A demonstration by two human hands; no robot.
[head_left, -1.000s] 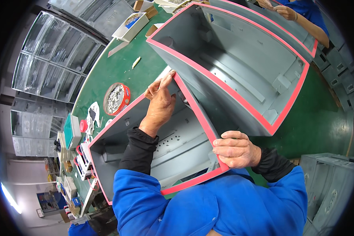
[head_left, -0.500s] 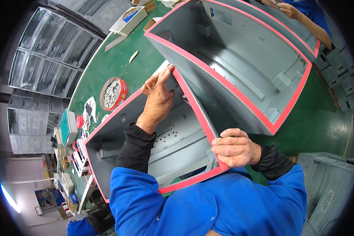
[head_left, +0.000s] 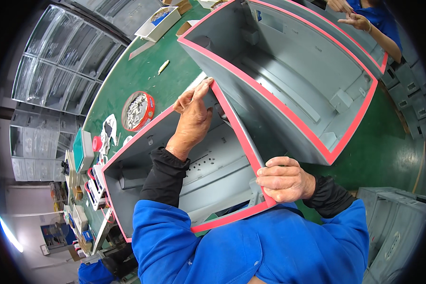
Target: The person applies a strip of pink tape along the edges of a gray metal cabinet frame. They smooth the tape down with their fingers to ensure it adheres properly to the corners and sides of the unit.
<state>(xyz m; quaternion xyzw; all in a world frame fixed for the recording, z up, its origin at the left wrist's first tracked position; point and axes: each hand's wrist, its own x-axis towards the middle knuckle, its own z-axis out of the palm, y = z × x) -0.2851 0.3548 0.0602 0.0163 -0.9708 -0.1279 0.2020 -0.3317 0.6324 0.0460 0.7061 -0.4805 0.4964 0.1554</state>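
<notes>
In front of me a grey metal box [head_left: 208, 189] lies with its open side up, and a pink strip [head_left: 233, 120] runs along its rim. At the far corner my left hand [head_left: 192, 116] is closed over the rim, fingertips pressed on the strip. My right hand [head_left: 285, 180] pinches the right side of the rim near the close corner, thumb and fingers closed around it. Whether the strip itself is pinched under the fingers is hidden. Beside this box stands a larger grey metal box [head_left: 279, 80] with the same pink edging.
On the green table [head_left: 144, 71] are a round red tub of small white pieces [head_left: 138, 111], a pale stick-like object [head_left: 164, 66], a white rag [head_left: 110, 130] and a white bin [head_left: 158, 23]. A co-worker's hands [head_left: 348, 14] are at the far right. Metal cabinets [head_left: 393, 232] stand lower right.
Both my hands keep their places on the rim, while the whole view shifts slightly. The co-worker's hands at the far right have changed position.
</notes>
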